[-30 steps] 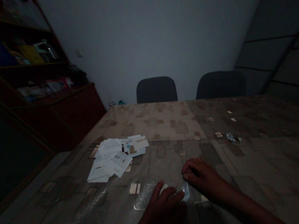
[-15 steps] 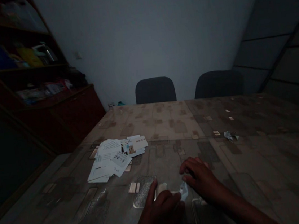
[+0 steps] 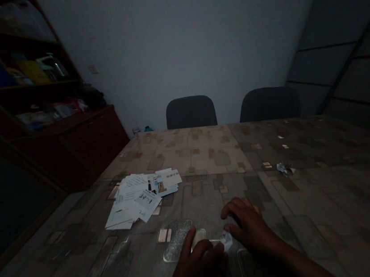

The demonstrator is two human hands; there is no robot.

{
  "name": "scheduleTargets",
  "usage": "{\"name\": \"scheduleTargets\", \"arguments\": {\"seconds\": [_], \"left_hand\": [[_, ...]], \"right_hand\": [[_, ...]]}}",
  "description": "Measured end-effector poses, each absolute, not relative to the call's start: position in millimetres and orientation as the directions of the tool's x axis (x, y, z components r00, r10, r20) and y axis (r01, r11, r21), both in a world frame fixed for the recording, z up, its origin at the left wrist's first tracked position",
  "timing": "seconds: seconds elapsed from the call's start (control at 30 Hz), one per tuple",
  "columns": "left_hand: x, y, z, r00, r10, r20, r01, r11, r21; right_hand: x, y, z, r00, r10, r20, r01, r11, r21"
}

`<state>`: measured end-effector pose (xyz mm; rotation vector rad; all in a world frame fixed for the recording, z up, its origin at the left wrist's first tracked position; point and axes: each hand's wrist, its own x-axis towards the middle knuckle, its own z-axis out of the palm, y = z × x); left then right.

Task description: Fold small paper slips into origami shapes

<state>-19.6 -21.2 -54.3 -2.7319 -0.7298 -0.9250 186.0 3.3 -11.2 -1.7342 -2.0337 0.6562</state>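
A small crumpled piece of whitish paper lies between my hands near the front of the table. My left hand pinches its left side, with the index finger stretched forward over the tablecloth. Just right of the paper is my right hand, its fingers curved and apart, the thumb close to the paper's upper edge and nothing visible in its grasp. A spread pile of white printed cards rests to the left, beyond my left hand. The picture is dim, so fine detail at the fingertips is unclear.
Another crumpled scrap lies on the patterned tablecloth at the right. Two dark chairs stand at the table's far edge. A wooden shelf unit with bags and boxes is at the left.
The view has shifted slightly. My hands remain around the crumpled paper, which has turned a little and looks more compact between them.
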Motion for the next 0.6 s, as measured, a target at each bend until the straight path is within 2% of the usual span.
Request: {"name": "scheduleTargets", "arguments": {"seconds": [0.13,0.3,0.43,0.6], "left_hand": [[-23.6,-22.3,-56.1,0.706,0.442,0.554,0.503,-0.863,0.048],[-23.6,-22.1,-54.9,0.664,0.470,0.581,0.485,-0.863,0.144],[-20.3,-21.6,-54.1,0.682,0.415,0.603,0.469,-0.880,0.076],[-17.7,-21.3,-58.5,0.727,0.358,0.585,0.488,-0.869,-0.075]], "right_hand": [[187.8,5.5,-8.9,-0.164,0.986,0.004,0.783,0.133,-0.608],[187.7,6.8,-10.8,-0.164,0.986,0.025,0.767,0.144,-0.625],[188.4,7.9,-10.6,-0.175,0.984,0.039,0.761,0.160,-0.629],[191.6,4.7,-4.7,-0.215,0.976,0.040,0.738,0.189,-0.648]]}}
